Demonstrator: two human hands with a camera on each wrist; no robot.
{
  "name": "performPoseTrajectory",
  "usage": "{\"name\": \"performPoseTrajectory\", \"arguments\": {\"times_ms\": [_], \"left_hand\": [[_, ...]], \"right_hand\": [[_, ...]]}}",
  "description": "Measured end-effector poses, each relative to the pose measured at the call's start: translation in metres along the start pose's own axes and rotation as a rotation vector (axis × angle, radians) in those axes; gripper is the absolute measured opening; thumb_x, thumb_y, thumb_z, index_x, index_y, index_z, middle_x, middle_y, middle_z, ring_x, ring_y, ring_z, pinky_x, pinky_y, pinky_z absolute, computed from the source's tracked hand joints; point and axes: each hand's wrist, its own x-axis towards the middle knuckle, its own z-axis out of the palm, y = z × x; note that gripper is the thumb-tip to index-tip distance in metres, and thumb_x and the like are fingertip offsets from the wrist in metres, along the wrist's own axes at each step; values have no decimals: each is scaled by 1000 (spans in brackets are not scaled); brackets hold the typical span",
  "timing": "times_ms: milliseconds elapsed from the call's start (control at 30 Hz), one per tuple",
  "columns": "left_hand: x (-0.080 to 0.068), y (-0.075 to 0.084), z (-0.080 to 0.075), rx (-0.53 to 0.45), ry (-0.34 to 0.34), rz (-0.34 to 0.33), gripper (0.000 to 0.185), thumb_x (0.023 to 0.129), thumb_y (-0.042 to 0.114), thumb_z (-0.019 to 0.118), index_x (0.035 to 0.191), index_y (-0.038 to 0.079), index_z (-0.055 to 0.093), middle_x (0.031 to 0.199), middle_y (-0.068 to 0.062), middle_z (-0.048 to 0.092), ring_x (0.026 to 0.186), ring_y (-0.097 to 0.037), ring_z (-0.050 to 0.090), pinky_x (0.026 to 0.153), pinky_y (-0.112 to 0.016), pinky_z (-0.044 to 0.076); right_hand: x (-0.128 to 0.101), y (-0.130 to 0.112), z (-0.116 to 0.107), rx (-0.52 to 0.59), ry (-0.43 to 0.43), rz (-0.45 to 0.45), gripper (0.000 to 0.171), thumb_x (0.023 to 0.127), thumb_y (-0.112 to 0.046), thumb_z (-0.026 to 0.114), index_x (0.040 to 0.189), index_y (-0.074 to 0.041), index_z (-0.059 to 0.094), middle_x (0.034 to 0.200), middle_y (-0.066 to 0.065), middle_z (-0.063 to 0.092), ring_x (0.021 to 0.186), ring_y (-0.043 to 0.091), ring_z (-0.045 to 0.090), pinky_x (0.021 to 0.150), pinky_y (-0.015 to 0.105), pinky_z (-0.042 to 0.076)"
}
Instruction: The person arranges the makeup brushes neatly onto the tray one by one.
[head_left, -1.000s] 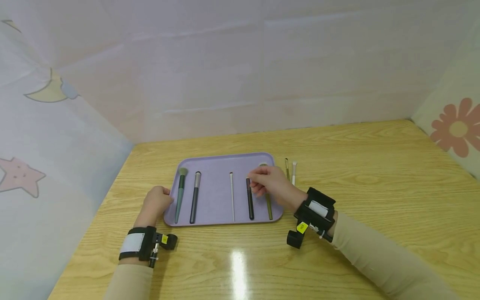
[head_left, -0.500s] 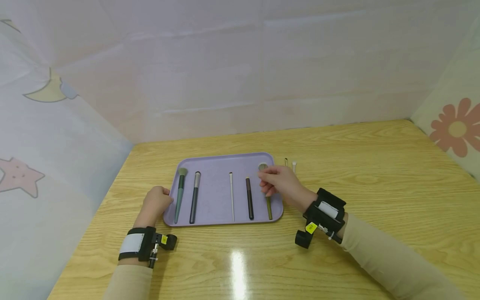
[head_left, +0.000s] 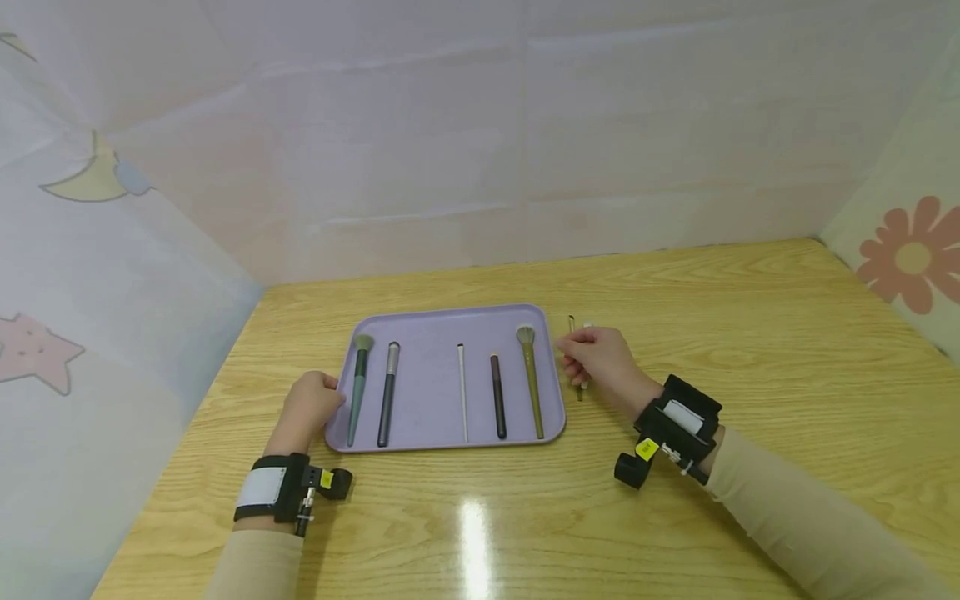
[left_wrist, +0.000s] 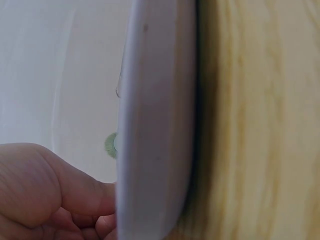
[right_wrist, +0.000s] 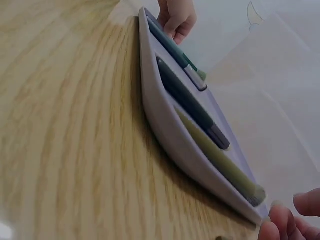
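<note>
My left hand (head_left: 311,402) grips the left rim of a lilac tray (head_left: 427,375); in the left wrist view the thumb (left_wrist: 87,195) lies against that rim. On the tray lie a green makeup brush (head_left: 358,392), a dark brush with a silver collar (head_left: 387,400), a thin white brush (head_left: 462,396), a short dark brush (head_left: 498,396) and an olive brush (head_left: 533,383). Off the tray's right edge, my right hand (head_left: 603,360) hovers over a slim olive-gold brush (head_left: 580,395), hiding its middle. Its thumb and fingers stand apart in the right wrist view, with nothing between them visible.
A white brush (head_left: 587,326) lies beside the slim brush, mostly covered by the right hand. The wooden table (head_left: 712,333) runs back to a pale draped wall (head_left: 405,167). Both wrists wear black camera straps (head_left: 678,421).
My right hand has moved right, from above the short dark brush, past the olive brush, to the slim brush outside the tray. The left hand has stayed at the tray's rim.
</note>
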Motion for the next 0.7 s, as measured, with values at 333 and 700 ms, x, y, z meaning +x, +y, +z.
{"name": "performPoseTrajectory", "arguments": {"times_ms": [333,700], "left_hand": [[-1,1,-2,-2,-6,2,32,91,0,49,117,-19,51,110,-33,56,96,-39,57,79,-46,51],[0,0,-2,7,-2,21,32,90,-1,49,116,-20,51,110,-34,56,96,-40,57,80,-47,51]], "right_hand": [[7,11,-24,-145,61,39,33,96,-13,59,112,15,57,73,5,58,59,9,57,53,24,52],[27,2,-35,-315,-25,130,22,93,-12,60,81,6,57,61,4,57,48,10,58,47,24,52]]}}
